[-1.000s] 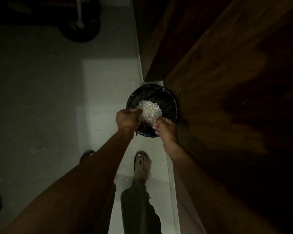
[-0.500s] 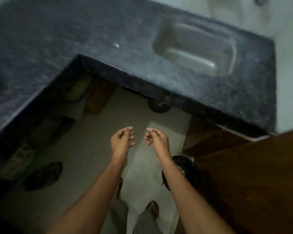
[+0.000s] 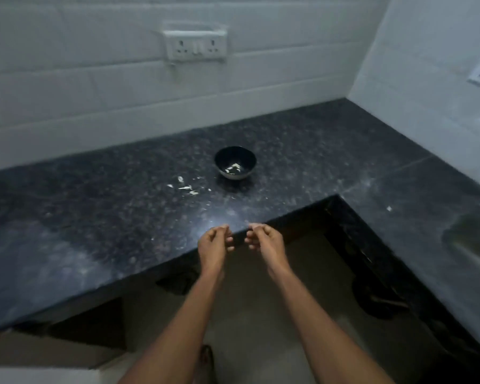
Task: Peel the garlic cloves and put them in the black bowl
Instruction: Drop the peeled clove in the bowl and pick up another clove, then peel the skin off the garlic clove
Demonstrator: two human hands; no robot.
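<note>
Head view: my left hand (image 3: 214, 246) and right hand (image 3: 265, 242) loosely curled, holding nothing, over the counter (image 3: 94, 231) edge.
Room: black bowl (image 3: 235, 162) well beyond.

Both forearms extended fwd, left hand (image 3: 215, 245) & right hand (image 3: 263, 241) side by side, fingers loosely curled, empty

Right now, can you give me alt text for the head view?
Two bare hands, left and right, hover loosely curled and empty at the dark speckled stone counter's edge. Farther back, a small round black bowl holds pale bits, white peel scraps lying left of it.
</note>
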